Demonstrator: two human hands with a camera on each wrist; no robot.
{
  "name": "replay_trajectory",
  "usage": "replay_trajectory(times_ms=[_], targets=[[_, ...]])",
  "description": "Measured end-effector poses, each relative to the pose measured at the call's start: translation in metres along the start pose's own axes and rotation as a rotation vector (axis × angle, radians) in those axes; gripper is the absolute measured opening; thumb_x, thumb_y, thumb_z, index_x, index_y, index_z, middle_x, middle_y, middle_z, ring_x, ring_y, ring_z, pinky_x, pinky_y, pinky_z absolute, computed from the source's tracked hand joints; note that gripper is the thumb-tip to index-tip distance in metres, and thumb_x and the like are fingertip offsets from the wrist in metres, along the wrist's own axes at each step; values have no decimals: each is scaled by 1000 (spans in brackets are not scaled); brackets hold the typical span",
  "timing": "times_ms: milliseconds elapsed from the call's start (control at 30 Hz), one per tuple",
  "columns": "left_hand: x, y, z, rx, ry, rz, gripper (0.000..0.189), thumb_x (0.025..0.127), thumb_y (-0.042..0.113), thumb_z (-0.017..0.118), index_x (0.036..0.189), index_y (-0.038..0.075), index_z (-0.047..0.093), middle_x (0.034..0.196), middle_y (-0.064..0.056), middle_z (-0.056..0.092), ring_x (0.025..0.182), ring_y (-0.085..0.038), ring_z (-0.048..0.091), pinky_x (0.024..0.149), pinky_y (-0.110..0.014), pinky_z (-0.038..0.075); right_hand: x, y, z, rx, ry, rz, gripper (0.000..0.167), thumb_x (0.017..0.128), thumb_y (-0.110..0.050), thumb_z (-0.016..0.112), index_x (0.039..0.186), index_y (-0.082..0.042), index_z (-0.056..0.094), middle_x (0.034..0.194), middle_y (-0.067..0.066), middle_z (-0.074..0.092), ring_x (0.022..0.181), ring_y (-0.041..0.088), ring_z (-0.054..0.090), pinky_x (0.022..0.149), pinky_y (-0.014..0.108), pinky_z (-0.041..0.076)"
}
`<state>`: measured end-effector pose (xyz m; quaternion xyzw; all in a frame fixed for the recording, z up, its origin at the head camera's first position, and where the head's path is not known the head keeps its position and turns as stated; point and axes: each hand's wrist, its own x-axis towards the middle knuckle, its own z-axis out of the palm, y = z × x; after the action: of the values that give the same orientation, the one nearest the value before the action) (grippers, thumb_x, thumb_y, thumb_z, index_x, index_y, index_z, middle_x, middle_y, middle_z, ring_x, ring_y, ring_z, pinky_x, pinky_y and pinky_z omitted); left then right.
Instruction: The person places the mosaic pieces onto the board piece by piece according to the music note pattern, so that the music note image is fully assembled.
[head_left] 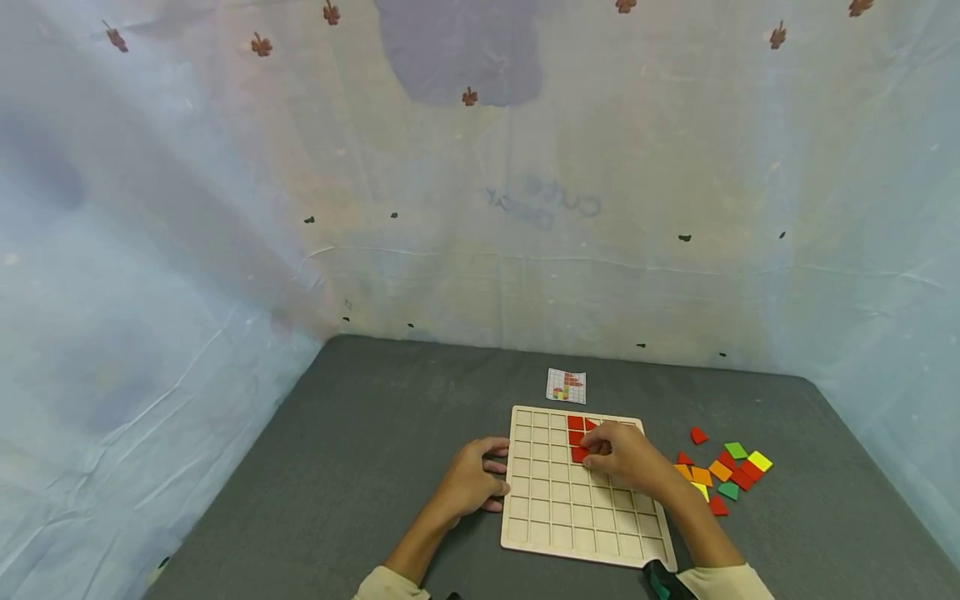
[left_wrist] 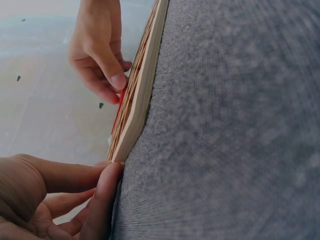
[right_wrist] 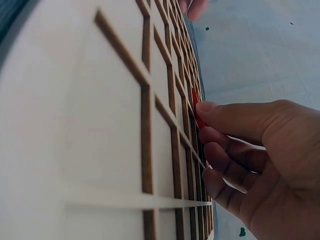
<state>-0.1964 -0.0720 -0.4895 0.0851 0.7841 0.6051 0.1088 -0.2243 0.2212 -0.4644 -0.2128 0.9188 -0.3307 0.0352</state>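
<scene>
A pale wooden grid board [head_left: 551,508] lies on the dark table. My left hand [head_left: 468,479] holds its left edge; in the left wrist view the thumb and a finger of that left hand [left_wrist: 65,195] pinch the rim. Over the upper part of the board my right hand [head_left: 630,454] has curled fingertips at a short group of red tiles [head_left: 575,422] set in the squares. In the right wrist view, the thumb and index finger of the right hand [right_wrist: 260,145] pinch at a red tile [right_wrist: 196,107], partly hidden by the fingertips.
Loose red, orange, yellow and green tiles [head_left: 701,476] lie scattered right of the board. A small printed pattern card [head_left: 566,387] lies behind the board. Light patterned cloth [head_left: 480,183] hangs around the table's back and sides.
</scene>
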Motion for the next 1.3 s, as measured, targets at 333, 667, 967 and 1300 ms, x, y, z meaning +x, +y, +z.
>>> replay_trajectory(times_ms=[333, 667, 967, 1300], targets=[[0, 0, 0, -6, -2, -4, 67, 82, -15, 76, 144, 2, 61, 133, -14, 63, 105, -26, 68, 56, -38, 65, 3, -5, 5, -16, -4, 27, 16, 91, -4, 79, 107, -2, 78, 89, -3, 66, 81, 11, 56, 70, 24, 52], [-1, 1, 0, 2, 0, -2, 66, 82, -15, 76, 144, 1, 62, 134, -16, 62, 108, -27, 67, 57, -37, 65, -3, -3, 3, 26, 32, 12, 17, 92, -7, 80, 108, -3, 78, 90, -3, 66, 81, 10, 58, 69, 24, 53], [0, 1, 0, -4, -5, 5, 67, 82, -15, 75, 145, 0, 61, 134, -16, 62, 107, -26, 68, 57, -36, 65, -18, 8, -11, 50, 91, 88, 20, 94, -11, 80, 112, -6, 78, 96, -3, 70, 85, 11, 62, 71, 25, 54], [0, 0, 0, -8, -5, -3, 67, 81, -15, 75, 144, 0, 61, 133, -16, 63, 106, -26, 68, 56, -37, 65, -39, 26, -33, 71, 132, 190, 28, 95, -17, 80, 119, -3, 75, 98, 0, 70, 89, 15, 65, 71, 26, 56]])
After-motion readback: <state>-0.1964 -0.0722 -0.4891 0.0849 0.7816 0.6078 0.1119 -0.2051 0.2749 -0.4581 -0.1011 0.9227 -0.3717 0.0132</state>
